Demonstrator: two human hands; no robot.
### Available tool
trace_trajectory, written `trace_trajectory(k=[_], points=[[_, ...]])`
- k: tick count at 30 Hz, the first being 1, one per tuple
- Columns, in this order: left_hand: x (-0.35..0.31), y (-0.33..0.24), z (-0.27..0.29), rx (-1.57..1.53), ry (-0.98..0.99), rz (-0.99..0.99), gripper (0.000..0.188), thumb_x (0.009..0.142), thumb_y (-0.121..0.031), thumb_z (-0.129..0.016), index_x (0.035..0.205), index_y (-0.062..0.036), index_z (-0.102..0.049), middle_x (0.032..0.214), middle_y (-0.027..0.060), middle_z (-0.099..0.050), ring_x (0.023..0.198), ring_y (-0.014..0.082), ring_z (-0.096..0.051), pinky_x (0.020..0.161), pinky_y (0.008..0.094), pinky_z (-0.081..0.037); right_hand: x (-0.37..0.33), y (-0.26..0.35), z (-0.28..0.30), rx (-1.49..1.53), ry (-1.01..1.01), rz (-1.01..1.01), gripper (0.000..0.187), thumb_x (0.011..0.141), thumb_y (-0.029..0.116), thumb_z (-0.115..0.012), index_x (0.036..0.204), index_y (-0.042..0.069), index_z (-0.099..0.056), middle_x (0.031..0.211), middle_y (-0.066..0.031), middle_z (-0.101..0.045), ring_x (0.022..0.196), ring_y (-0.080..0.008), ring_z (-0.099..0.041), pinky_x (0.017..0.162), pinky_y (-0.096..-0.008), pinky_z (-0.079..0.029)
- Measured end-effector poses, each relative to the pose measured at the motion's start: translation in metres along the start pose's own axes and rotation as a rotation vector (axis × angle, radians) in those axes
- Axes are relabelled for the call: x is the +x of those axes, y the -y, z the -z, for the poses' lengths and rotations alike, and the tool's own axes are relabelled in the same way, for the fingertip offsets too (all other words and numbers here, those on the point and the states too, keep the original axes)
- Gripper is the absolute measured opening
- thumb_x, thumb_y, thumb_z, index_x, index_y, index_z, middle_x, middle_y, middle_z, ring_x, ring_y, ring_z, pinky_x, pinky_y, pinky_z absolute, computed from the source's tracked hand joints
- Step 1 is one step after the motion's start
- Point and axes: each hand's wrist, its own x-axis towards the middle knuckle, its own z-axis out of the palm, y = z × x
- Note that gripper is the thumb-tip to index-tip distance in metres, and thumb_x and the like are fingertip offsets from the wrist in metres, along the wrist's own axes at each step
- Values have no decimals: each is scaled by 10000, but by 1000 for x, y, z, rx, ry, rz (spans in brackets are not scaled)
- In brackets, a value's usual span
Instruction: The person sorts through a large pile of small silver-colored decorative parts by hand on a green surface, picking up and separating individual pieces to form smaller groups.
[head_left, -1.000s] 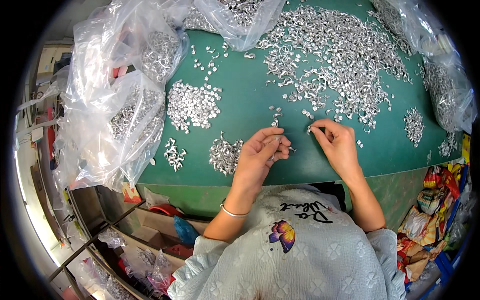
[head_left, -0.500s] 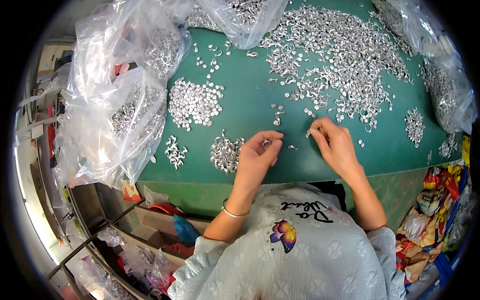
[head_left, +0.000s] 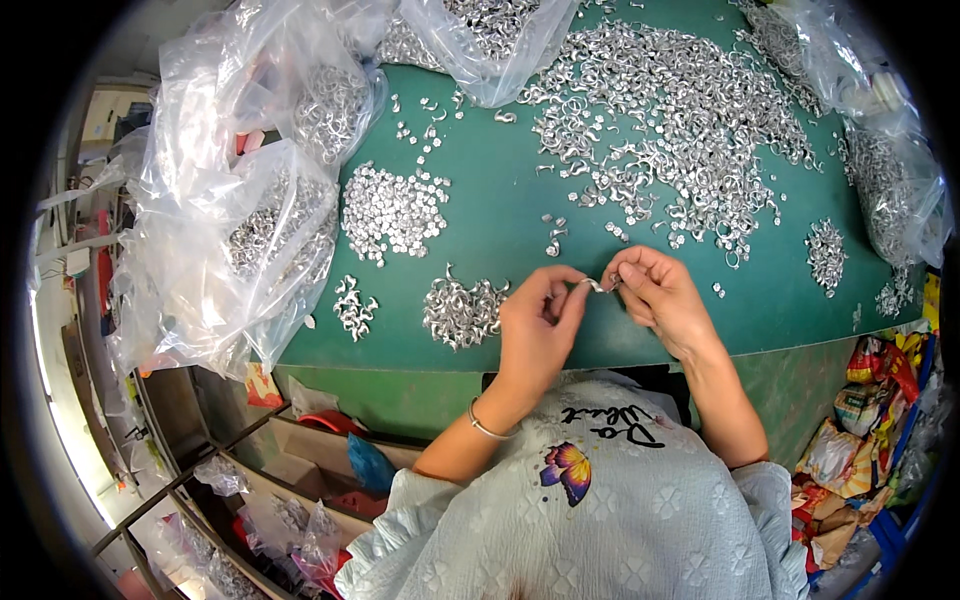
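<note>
My left hand (head_left: 540,325) and my right hand (head_left: 665,300) meet over the near part of the green table (head_left: 490,190), both pinched closed. A small curved silver metal piece (head_left: 593,286) sticks out of the left fingertips toward the right ones. Between the right thumb and fingers shows a tiny silver metal piece (head_left: 614,281), partly covered; its shape is too small to make out. Just left of my left hand lies a heap of curved silver pieces (head_left: 462,312). Beyond the hands are a few loose silver pieces (head_left: 554,240).
A wide spread of silver pieces (head_left: 690,130) covers the far right. Flower-shaped pieces (head_left: 393,212) lie at left, near a small curved-piece pile (head_left: 354,308). Clear plastic bags (head_left: 230,190) of parts line the left edge; another bag (head_left: 885,190) stands at right, near a small pile (head_left: 826,255).
My hands have come together from apart. The left moved right and now pinches a curved piece; the loose piece that lay between the hands no longer shows on the table.
</note>
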Motion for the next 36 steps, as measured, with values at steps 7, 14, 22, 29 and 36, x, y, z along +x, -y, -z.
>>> trace_trajectory(k=[7,14,22,29,36], points=[[3,1,-19,191,19,-273,127,761,2,-676,874,-24,-624,548,9,-400,469,82,-349,434,232,-306,1,-1,-7,145,-14,-29,197,964,133,-439,994,-2,-579,789,-38,-576,517,-63,-412,428,-211,-309],[4,10,-6,382,-20,-153,117,755,-36,-681,851,-35,-615,500,44,-413,415,147,-396,414,297,-333,8,-6,2,-852,-256,676,169,898,66,-512,1018,24,-623,715,-66,-599,513,-113,-477,469,-260,-386],[1,16,-2,363,-38,-99,106,766,-25,-673,849,-25,-609,504,36,-410,422,123,-380,419,283,-322,-10,-15,-11,-1340,-375,567,270,749,225,-715,946,90,-589,631,-73,-577,532,-266,-568,465,-366,-418],[-2,12,-2,61,-14,16,94,779,0,-664,858,-11,-615,533,-4,-351,481,61,-313,437,235,-288,-12,-5,5,-168,-4,79,157,911,156,-539,992,26,-571,718,19,-507,544,-83,-406,428,-207,-316],[-1,3,-13,30,39,-78,82,795,18,-649,871,-9,-635,569,-54,-347,520,18,-293,453,190,-241,-9,0,-5,330,100,-94,311,967,177,-394,1114,-50,-547,929,-87,-557,656,-120,-487,474,-225,-360]])
